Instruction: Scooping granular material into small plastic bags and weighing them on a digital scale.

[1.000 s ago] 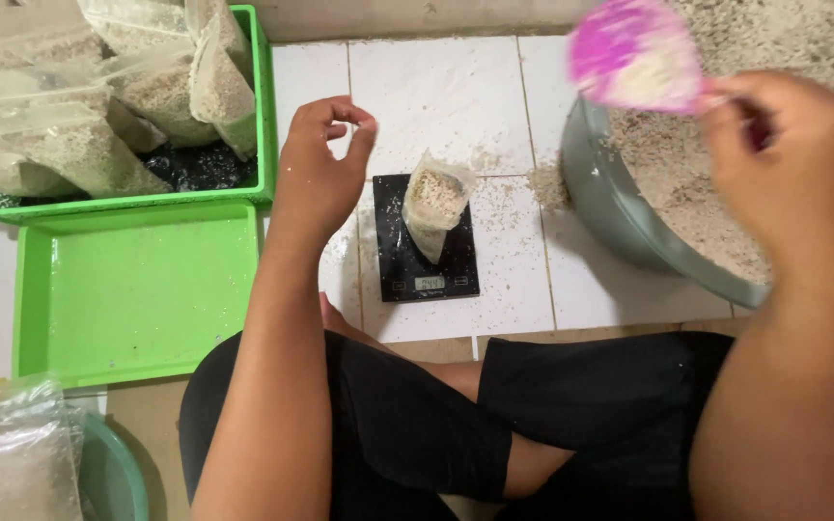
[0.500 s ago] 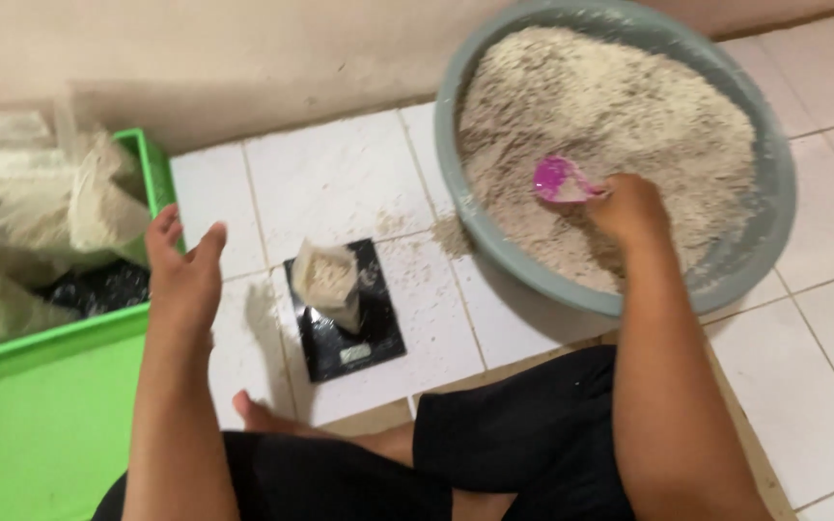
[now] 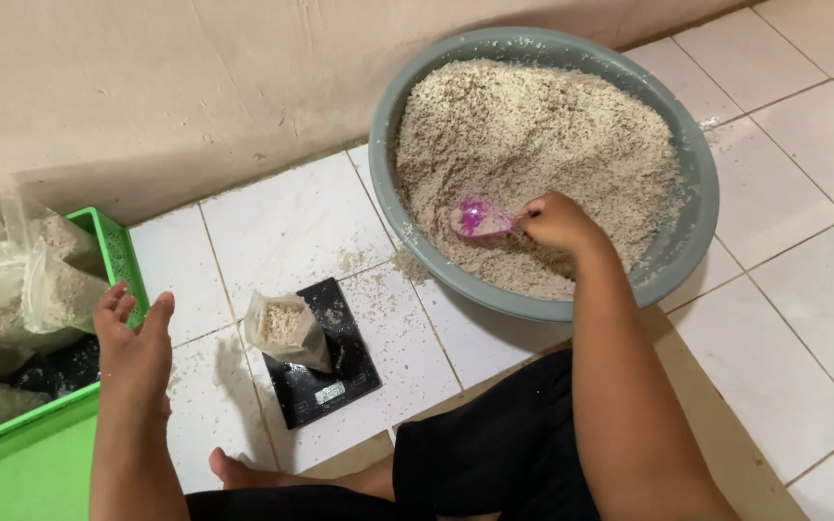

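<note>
My right hand [image 3: 557, 222] grips the handle of a pink scoop [image 3: 480, 218], whose bowl is dug into the pale grainy mix filling a large grey basin [image 3: 697, 207]. My left hand [image 3: 132, 347] hovers with fingers apart, holding nothing, left of a small clear bag [image 3: 284, 328]. That bag stands open on a black digital scale [image 3: 325, 362] and is partly filled with the same mix.
A green tray [image 3: 113, 251] at the left edge holds several filled clear bags. Another green tray [image 3: 21, 473] sits in the lower left corner. Spilled grains dot the white tiles around the scale. My crossed legs in black fill the bottom. A wall runs behind.
My right hand has carried the pink scoop from up in the air down into the basin's mix. The left hand has drifted left, away from the bag. My view has swung right.
</note>
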